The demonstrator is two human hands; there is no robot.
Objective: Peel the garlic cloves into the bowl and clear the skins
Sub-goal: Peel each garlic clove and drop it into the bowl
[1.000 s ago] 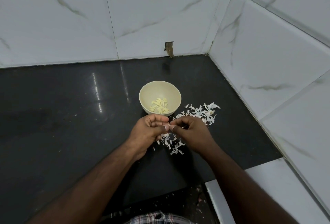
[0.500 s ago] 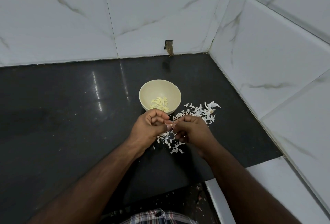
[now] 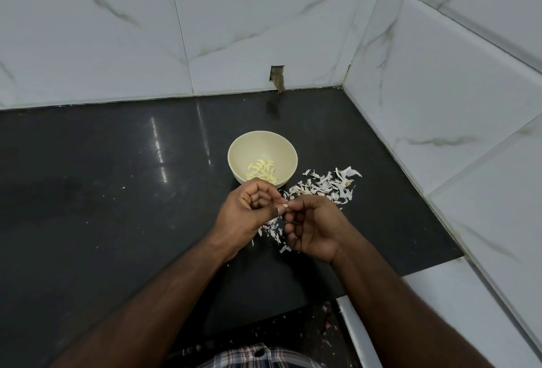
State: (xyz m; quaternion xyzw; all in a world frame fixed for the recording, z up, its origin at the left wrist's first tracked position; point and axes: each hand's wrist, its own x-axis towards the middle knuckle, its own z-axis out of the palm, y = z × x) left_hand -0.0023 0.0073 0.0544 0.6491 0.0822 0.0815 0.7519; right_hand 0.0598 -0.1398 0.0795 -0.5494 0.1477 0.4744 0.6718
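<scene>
Your left hand [image 3: 249, 215] and right hand [image 3: 313, 227] pinch one clove [image 3: 284, 207] between them, near the bowl [image 3: 262, 144]; skins [image 3: 322, 186] (a loose scatter) lie right on the table [image 3: 102, 191].

A home kitchen corner: black stone counter [image 3: 102, 191] against marble-look wall tiles [image 3: 264, 15], garlic skins [image 3: 325, 187] scattered.

We see a dark, glossy stone counter [image 3: 102, 191] running into a corner, with streaks of overhead light reflected on it off to the left and beyond. White marble-look tiles [image 3: 249, 21] with grey veins cover the back wall, and the same tiles [image 3: 440, 98] cover the side wall to the right. Straight ahead, low in the back wall, a small rectangular hole [image 3: 277, 74] is cut. Nearer and to the right, the counter ends at a white tiled ledge [image 3: 445, 317].
</scene>
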